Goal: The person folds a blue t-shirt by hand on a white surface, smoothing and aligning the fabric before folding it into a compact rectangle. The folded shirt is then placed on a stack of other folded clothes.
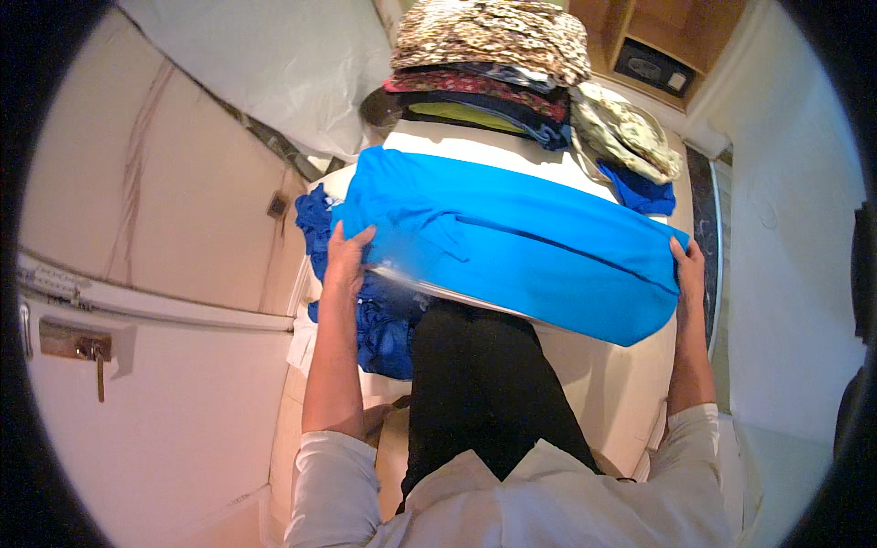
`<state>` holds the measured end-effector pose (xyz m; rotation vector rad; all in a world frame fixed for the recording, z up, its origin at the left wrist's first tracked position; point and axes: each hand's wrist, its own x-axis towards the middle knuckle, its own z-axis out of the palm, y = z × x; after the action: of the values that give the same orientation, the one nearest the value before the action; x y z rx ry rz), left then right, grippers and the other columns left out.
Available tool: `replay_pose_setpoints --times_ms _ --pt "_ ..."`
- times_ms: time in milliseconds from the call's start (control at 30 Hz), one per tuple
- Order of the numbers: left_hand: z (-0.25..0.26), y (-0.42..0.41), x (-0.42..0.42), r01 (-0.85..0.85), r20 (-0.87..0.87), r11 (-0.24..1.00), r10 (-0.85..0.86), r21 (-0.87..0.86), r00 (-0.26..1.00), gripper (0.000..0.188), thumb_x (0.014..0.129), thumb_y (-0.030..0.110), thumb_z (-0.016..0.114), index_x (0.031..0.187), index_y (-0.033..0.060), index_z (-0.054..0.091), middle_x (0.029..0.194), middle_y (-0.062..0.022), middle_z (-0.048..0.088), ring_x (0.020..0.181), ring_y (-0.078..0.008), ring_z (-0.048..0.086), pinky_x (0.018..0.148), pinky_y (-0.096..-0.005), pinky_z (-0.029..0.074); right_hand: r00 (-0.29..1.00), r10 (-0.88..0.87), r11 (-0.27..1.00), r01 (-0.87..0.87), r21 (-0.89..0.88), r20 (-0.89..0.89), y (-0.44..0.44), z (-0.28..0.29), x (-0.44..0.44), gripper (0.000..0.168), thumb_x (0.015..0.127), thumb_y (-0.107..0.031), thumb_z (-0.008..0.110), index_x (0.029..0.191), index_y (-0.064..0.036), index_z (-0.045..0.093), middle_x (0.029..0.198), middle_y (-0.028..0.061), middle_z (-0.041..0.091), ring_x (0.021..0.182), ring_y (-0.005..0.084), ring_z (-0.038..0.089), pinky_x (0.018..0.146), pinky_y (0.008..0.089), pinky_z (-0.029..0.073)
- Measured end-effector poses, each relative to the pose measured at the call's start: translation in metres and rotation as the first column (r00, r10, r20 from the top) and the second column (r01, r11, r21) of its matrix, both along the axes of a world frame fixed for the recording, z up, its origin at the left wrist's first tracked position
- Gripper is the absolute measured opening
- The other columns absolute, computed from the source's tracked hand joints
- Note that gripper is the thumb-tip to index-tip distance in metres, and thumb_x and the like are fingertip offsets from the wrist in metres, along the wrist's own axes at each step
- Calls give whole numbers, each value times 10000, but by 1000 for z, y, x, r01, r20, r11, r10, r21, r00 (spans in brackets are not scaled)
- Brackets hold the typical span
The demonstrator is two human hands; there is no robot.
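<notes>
A bright blue cloth garment (548,240) is stretched out flat across the white surface in front of me, folded along its length, with a dark crease running toward its right end. My left hand (347,255) grips its left end, thumb on top of the fabric. At the far right corner, my right hand (689,264) pinches the edge between thumb and fingers. Crumpled dark blue clothing (384,335) lies beside and below my left forearm, partly covered by the bright blue garment.
A stack of folded clothes (490,48), leopard-print on top, stands on the white table (479,142) beyond the garment. To its right is a pale patterned cloth bundle (627,130) with a blue cloth (640,188) under it. A door with a handle (99,370) is at left.
</notes>
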<state>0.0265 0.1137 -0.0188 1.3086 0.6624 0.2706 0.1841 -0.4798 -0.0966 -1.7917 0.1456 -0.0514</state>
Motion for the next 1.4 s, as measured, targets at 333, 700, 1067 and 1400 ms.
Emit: replay_pose_setpoints --times_ms 333,700,1067,1400 --pt "-8 29 -1 -16 131 971 49 -240 990 392 871 60 688 1241 57 559 1139 -109 653 979 -259 661 814 -445 579 954 -165 435 297 -850 249 3 19 -1 354 887 -68 593 1239 -54 569 1128 198 621 1037 347 614 906 428 490" --pt "46 20 7 103 198 956 -49 -273 979 457 872 15 650 1302 44 498 1171 -144 617 1031 -296 652 837 -521 597 577 688 715 -434 -549 441 338 138 -101 613 746 -243 810 1252 -30 536 1195 186 568 1113 362 542 974 445 438" --pt "68 34 11 35 188 983 0 -183 982 752 842 -73 573 1484 206 301 1156 -179 548 1016 -288 607 819 -586 586 601 642 685 -170 -708 476 436 96 -91 347 731 -60 741 1037 -64 575 936 110 580 894 322 585 759 416 468" --pt "62 38 32 233 99 972 -229 -32 968 471 861 -20 605 1291 114 465 844 -58 601 763 -178 628 701 -474 620 567 682 679 -255 -688 463 425 131 -99 602 756 -168 778 1284 -54 513 1092 148 575 1063 356 538 897 467 439"
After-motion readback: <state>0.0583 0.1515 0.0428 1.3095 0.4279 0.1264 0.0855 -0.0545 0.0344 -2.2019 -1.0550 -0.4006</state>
